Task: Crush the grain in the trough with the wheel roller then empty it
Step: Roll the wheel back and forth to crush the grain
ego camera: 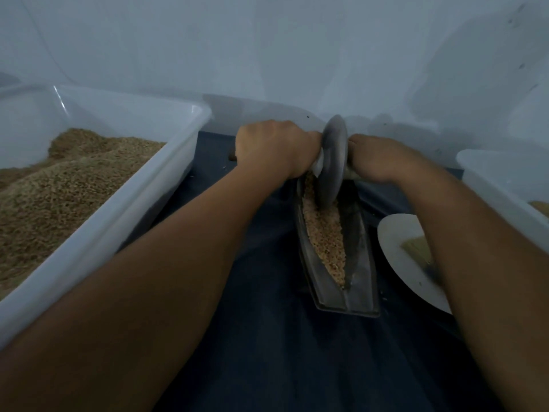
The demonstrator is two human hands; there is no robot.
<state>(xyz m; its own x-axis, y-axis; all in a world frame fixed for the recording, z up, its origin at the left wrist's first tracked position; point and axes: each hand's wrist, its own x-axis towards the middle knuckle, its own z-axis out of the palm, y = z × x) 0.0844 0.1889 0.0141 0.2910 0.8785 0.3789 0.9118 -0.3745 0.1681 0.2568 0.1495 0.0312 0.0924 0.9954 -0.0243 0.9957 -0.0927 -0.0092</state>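
Two hands, left hand (274, 147) and right hand (377, 157), each grip with curled fingers one grey metal wheel roller (332, 162) standing in one dark boat-shaped trough (361, 248) of tan grain (325, 236); two white plastic tubs (124, 209) flank it.

Dull grey metal wheel roller (334, 162), metal trough (361, 233), glossy plastic tub (118, 209)

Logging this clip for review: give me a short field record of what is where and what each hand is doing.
activity: rolling the wheel through grain in the trough
left hand: grips the axle left of the wheel
right hand: grips the axle right of the wheel
wheel position: far end of trough, upright
trough: on dark cloth, grain along its groove
left bin: holds much grain
right bin: mostly out of view
plate: right of trough, brush on it
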